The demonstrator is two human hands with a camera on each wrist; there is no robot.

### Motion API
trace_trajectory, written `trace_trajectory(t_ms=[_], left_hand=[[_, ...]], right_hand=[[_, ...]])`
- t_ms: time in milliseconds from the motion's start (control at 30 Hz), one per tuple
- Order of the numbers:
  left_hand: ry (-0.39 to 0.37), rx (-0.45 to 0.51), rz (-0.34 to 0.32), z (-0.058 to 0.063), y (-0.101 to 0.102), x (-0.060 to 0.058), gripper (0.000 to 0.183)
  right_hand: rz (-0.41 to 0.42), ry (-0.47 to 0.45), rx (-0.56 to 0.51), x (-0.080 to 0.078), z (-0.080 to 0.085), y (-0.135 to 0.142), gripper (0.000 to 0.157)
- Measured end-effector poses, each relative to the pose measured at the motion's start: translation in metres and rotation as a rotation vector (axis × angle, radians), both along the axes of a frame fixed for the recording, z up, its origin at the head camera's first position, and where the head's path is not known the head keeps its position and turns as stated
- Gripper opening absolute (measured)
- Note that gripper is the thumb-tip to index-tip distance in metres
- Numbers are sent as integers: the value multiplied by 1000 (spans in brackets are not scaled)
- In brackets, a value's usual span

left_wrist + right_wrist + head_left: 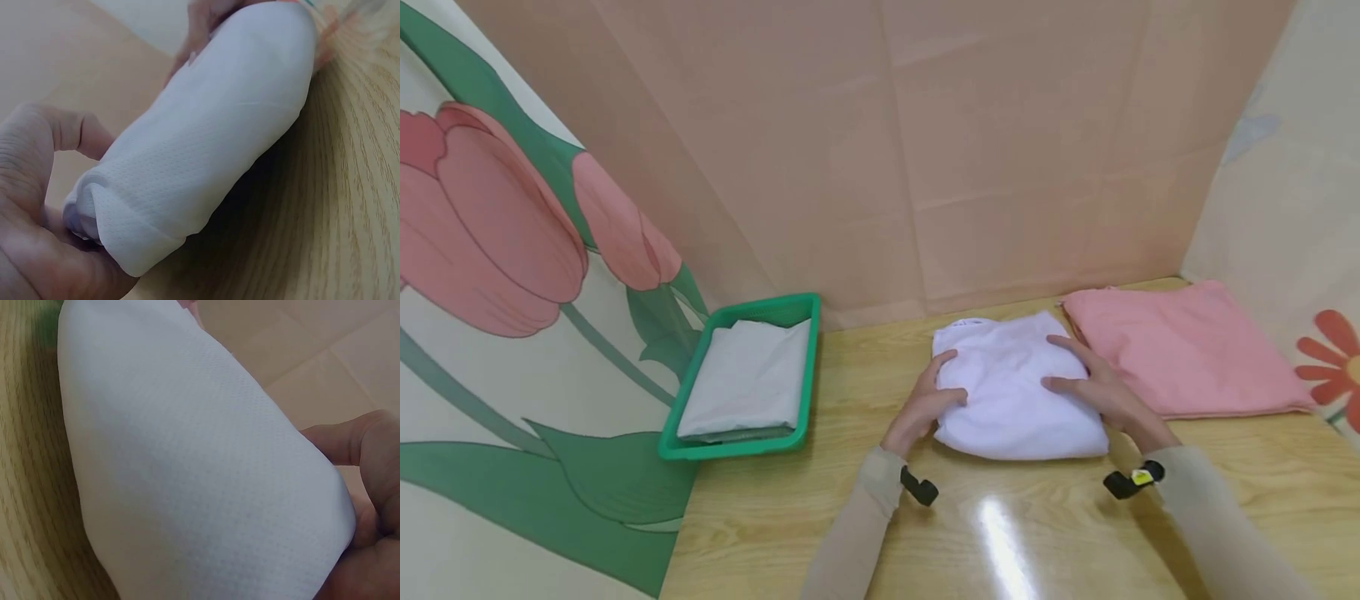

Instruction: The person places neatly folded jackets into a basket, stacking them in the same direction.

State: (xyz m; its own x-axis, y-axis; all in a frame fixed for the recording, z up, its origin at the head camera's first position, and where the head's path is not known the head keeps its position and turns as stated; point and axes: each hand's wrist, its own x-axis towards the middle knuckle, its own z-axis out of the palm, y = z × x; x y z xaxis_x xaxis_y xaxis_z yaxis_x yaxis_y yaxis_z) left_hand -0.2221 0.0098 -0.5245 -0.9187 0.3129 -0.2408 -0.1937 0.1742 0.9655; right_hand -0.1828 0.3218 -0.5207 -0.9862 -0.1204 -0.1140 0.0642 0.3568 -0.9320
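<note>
A folded white cloth bundle (1011,400) with a finely dimpled weave is between both hands, close over the wooden table. My left hand (927,404) grips its left side, thumb and fingers bent around the edge. In the left wrist view, the folded end of the bundle (206,137) tucks into the palm of the left hand (44,206). On the opposite side, my right hand (1097,387) holds the right edge. The right wrist view has the cloth (200,456) filling most of the picture, with the right hand's fingers (337,442) curled at its edge.
A green plastic basket (808,392) with a folded light grey cloth (748,375) inside stands at the left. To the right lies a flat pink fabric piece (1187,354), close to the white bundle. A beige curtain-like sheet (910,167) hangs behind the table (865,492).
</note>
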Motion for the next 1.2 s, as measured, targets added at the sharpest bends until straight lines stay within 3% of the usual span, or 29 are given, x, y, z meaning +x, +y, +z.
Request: trace_trajectory(t_ms=[333, 533, 967, 1200], left_hand=[[127, 38, -17, 24, -12, 2, 95], [194, 47, -49, 40, -23, 3, 97], [234, 36, -3, 70, -50, 5, 94], [238, 23, 29, 80, -64, 6, 89]], right_hand=[[-14, 76, 43, 0, 18, -9, 91], [-20, 104, 1, 3, 33, -23, 91], [0, 157, -13, -1, 55, -47, 90], [58, 133, -126, 0, 66, -60, 87]])
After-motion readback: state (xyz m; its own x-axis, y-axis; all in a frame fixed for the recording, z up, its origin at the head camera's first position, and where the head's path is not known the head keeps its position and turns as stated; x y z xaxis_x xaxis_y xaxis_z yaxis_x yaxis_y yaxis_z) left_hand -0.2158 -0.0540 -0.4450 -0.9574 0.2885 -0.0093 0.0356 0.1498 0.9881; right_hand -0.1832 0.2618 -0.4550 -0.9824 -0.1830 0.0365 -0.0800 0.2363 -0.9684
